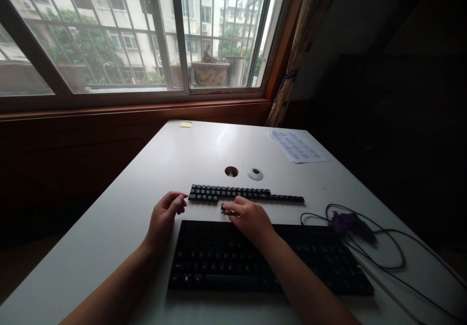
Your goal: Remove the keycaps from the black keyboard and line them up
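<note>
A black keyboard (226, 261) lies on the white desk (120, 227) in front of me. Beyond it, loose black keycaps (241, 193) are laid out in rows. My right hand (250, 218) rests over the keyboard's far edge, fingers pinched on a small keycap tool (226, 211) with a dark keycap at its tip. My left hand (166, 215) lies on the desk left of the keyboard, fingers loosely curled, holding nothing, its fingertips close to the left end of the keycap rows.
A cable hole (231, 171) and its white cover (255, 173) sit behind the keycaps. Black cables (379, 247) and a purple object (346, 223) lie at the right. A printed sheet (297, 146) and a yellow note (185, 124) lie farther back, below the window.
</note>
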Demonstrator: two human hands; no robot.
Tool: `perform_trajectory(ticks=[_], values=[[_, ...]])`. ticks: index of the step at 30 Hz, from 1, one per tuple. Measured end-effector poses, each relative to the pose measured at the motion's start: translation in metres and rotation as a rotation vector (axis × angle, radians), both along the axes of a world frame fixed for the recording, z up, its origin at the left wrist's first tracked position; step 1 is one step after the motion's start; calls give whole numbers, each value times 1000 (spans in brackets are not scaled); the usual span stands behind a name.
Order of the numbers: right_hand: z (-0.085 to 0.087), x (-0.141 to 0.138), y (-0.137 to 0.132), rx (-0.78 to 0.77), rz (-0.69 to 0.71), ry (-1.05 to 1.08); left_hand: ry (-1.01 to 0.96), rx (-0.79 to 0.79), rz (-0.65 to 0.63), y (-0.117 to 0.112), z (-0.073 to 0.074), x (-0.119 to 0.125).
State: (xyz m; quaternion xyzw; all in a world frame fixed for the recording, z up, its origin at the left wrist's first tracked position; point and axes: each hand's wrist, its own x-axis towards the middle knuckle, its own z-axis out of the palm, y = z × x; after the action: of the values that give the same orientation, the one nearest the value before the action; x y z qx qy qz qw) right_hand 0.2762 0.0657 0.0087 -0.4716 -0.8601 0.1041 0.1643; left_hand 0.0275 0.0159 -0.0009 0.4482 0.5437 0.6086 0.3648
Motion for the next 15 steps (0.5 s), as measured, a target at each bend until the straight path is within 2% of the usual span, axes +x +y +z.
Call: perform_trajectory(ticks=[15], values=[[-7,-1,7,-7,16,-129,12,-22,-37,-3,1,4]])
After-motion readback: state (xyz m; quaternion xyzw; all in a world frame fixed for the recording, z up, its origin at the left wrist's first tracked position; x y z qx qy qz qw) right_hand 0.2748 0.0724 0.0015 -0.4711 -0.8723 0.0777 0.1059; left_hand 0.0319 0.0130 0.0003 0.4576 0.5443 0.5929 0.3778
